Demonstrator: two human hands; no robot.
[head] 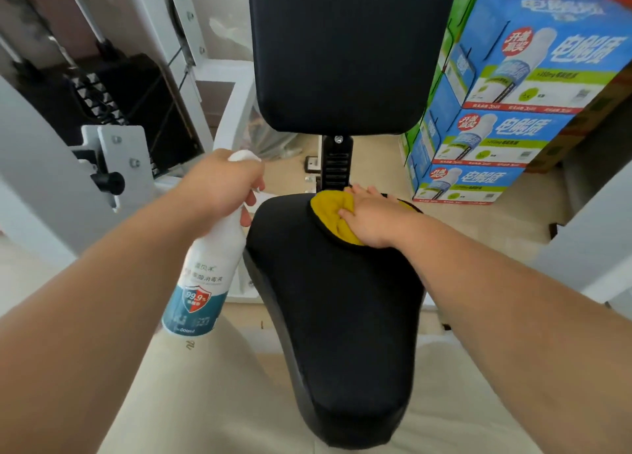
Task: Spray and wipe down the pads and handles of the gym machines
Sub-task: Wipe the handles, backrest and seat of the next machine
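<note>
From the head camera, the black seat pad (335, 334) fills the centre and runs toward 6 o'clock. At its 12 o'clock end the right hand (372, 214) presses a yellow cloth (333, 216) onto it, fingers laid fairly flat, thumb dug into a fold. At the pad's 9 o'clock the left hand (225, 187) grips the neck of a white disinfectant spray bottle (205, 276), fingers curled round it. The black back pad (349, 50) stands at 12 o'clock, with stacked blue drink cartons (513, 77) at 2 o'clock.
</note>
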